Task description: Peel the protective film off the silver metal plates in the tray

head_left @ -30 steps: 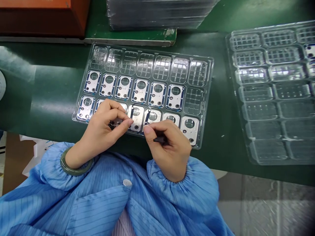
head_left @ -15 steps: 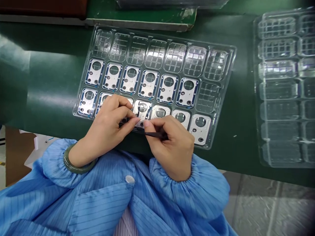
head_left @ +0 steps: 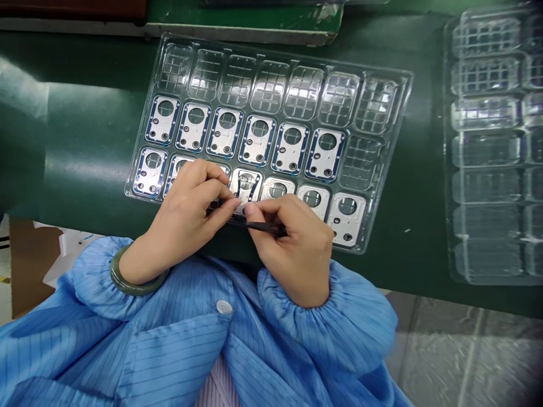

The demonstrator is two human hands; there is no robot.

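Note:
A clear plastic tray (head_left: pixel 271 57) holds rows of silver metal plates, each with one large round hole and smaller holes. On the front-row middle plate (head_left: pixel 248 192) lies a thin dark blue gasket (head_left: pixel 256 185), its sides bowed inward and running down to my fingertips. My left hand (head_left: pixel 190 209) is closed in a pinch at the gasket's lower left; its tips hide the exact grip. Opposite it, my right hand (head_left: pixel 294 243) has thumb and forefinger together at the plate's lower edge. A slim black tool (head_left: pixel 265 226), perhaps tweezers, is held across its fingers.
Plates in the middle row, such as this one (head_left: pixel 256 141), carry blue borders; front-row plates at the right (head_left: pixel 347 219) look plain silver. A second clear tray (head_left: pixel 460 226) stands at the right. Behind is a green board edge (head_left: pixel 254 35). The green tabletop (head_left: pixel 85 141) lies beneath.
The view has shifted slightly, so the trays sit a little differently in frame. Both hands keep almost the same pose at the same plate; the gasket's sides look slightly more evenly bowed.

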